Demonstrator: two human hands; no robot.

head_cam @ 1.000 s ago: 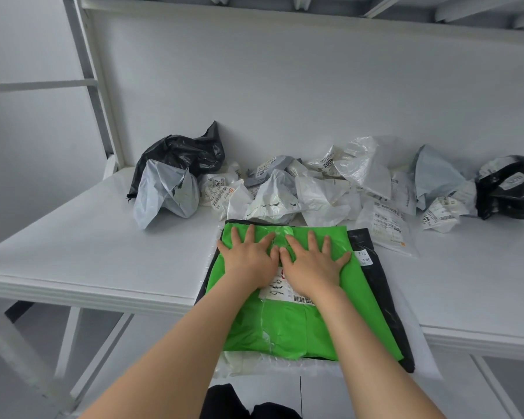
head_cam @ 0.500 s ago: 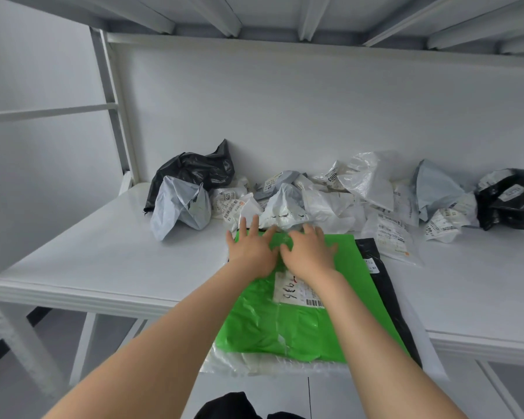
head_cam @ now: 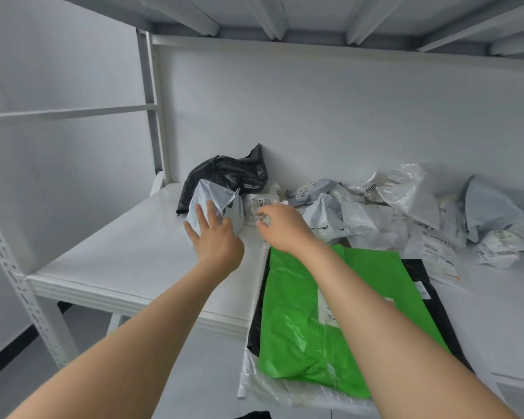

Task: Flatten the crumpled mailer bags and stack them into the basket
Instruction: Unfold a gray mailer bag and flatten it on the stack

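A flattened green mailer bag [head_cam: 297,313] lies on top of a flat black bag [head_cam: 436,303] and a clear one [head_cam: 263,385], hanging over the table's front edge. My left hand [head_cam: 217,240] reaches forward with spread fingers that touch a crumpled pale grey bag [head_cam: 221,198]. Just to its right, my right hand [head_cam: 285,228] curls its fingers round a small crumpled white bag with a printed label [head_cam: 259,205]. No basket is in view.
A crumpled black bag [head_cam: 227,173] sits behind the grey one against the back wall. Several crumpled white, grey and clear bags [head_cam: 375,219] are strewn along the back to the right. The white table [head_cam: 127,246] ends at a metal shelf upright [head_cam: 152,116].
Both hands have left the green bag, where they were pressing it flat, and moved forward and left to the crumpled bags. The view has turned up and to the left.
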